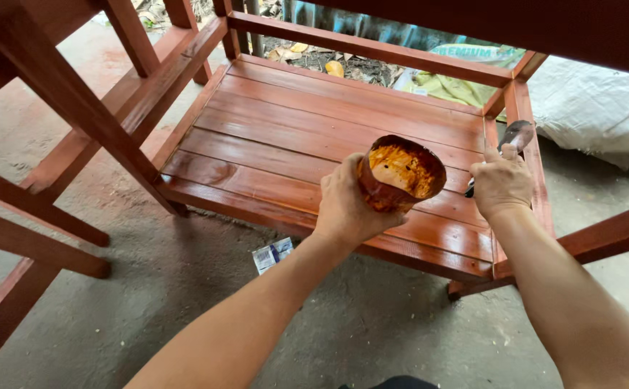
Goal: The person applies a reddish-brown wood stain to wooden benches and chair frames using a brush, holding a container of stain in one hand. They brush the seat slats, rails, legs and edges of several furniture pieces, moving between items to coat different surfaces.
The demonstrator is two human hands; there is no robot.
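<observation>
Hands extended | left hand [344, 209] grip clamped on stain cup [399, 175] | right hand [502, 181] grip clamped on brush [513, 137]

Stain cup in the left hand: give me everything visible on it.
The stain cup is a small round open-topped container, coated outside in glossy red-brown and smeared inside with orange-brown residue; its base material cannot be told. It is tilted, mouth facing up toward the camera. The left hand grips its side, holding it in the air above the slatted shelf. Nothing else touches it.
</observation>
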